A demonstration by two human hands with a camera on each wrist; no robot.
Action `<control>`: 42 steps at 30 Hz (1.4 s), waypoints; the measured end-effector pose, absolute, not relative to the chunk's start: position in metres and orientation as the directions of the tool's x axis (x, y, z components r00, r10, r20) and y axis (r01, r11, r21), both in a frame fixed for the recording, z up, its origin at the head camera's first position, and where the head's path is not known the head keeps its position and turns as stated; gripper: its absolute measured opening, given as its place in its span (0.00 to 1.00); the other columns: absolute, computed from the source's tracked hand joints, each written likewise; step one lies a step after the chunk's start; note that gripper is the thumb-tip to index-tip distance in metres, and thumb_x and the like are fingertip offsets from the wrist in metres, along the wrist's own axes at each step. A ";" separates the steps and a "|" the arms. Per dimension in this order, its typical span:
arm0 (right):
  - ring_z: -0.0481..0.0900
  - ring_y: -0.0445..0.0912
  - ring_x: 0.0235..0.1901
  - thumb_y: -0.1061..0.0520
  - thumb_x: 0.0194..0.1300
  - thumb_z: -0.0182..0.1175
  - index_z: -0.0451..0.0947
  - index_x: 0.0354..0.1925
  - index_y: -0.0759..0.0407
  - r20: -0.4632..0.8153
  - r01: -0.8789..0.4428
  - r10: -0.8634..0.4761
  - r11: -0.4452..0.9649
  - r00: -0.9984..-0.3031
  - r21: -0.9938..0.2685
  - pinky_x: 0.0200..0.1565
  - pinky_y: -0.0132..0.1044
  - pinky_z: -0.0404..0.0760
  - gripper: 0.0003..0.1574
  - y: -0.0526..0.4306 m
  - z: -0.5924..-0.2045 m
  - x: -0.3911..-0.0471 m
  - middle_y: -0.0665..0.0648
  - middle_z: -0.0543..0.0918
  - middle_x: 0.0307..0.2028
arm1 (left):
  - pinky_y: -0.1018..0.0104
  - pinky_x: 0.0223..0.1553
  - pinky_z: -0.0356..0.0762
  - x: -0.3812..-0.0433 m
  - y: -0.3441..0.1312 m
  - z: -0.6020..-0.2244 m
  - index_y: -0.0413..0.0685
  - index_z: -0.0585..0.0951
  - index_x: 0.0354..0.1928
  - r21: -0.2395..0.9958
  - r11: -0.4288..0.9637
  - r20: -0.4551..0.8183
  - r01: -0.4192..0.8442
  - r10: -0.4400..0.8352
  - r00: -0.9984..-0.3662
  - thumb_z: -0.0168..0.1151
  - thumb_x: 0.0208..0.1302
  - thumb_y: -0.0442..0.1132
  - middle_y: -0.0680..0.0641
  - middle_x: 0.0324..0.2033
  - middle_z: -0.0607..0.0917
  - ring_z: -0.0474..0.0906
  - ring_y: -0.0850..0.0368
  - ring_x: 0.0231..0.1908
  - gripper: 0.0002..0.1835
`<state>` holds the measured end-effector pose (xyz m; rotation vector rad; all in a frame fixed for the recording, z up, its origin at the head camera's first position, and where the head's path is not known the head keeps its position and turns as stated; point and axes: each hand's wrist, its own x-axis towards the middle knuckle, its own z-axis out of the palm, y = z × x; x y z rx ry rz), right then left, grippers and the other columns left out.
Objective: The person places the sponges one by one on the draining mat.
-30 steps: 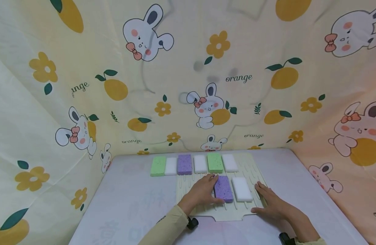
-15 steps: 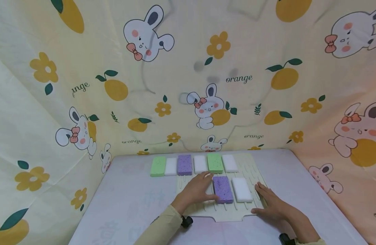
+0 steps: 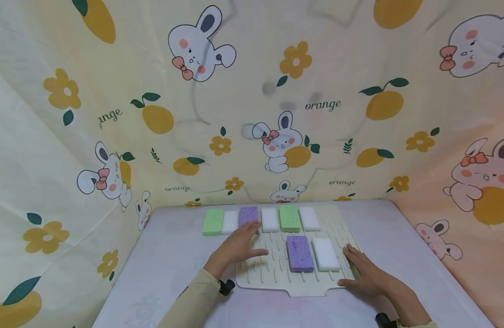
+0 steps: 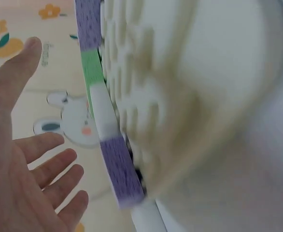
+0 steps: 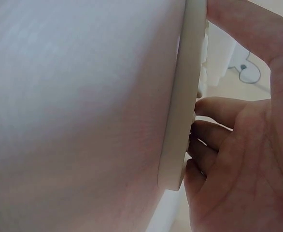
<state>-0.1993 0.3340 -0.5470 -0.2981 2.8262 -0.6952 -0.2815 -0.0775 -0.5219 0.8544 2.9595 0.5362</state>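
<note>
My left hand (image 3: 234, 246) is spread over the left part of a cream ridged drying mat (image 3: 272, 279), holding nothing. Its fingertips overlap the back purple sponge (image 3: 248, 213) in the head view; in the left wrist view the fingers look apart from the sponges. My right hand (image 3: 367, 274) rests at the mat's right edge, and in the right wrist view its fingers and thumb touch the edge (image 5: 180, 121). Between the hands lie a front purple sponge (image 3: 300, 254) and a front white sponge (image 3: 326, 254), side by side on the mat.
Along the back runs a row of sponges: a green one (image 3: 213, 222) and a white one (image 3: 230, 222) off the mat's left side, then a white (image 3: 270, 220), a green (image 3: 290, 218) and a white one (image 3: 309, 218). A printed curtain (image 3: 235, 100) stands behind the table (image 3: 153, 255).
My left hand has let go of the front purple sponge and moved left and slightly back, towards the back purple sponge. The right hand has stayed at the mat's edge.
</note>
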 end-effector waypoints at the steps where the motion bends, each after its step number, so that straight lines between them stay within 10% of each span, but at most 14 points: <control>1: 0.44 0.78 0.71 0.29 0.49 0.72 0.51 0.76 0.68 -0.159 -0.142 -0.243 0.869 -0.957 -0.473 0.67 0.75 0.50 0.74 0.334 -0.547 -0.199 0.74 0.48 0.76 | 0.51 0.73 0.61 -0.283 -0.082 -0.521 0.49 0.60 0.77 0.338 0.791 0.078 0.509 0.516 -0.853 0.66 0.56 0.69 0.47 0.75 0.61 0.58 0.46 0.74 0.53; 42: 0.42 0.79 0.71 0.28 0.50 0.71 0.50 0.77 0.66 -0.181 -0.119 -0.229 0.872 -0.956 -0.475 0.66 0.76 0.51 0.74 0.334 -0.546 -0.199 0.72 0.47 0.76 | 0.42 0.74 0.54 -0.360 -0.222 -0.530 0.49 0.54 0.79 0.350 0.895 -0.095 0.277 0.328 -0.940 0.73 0.51 0.66 0.41 0.77 0.54 0.50 0.39 0.76 0.60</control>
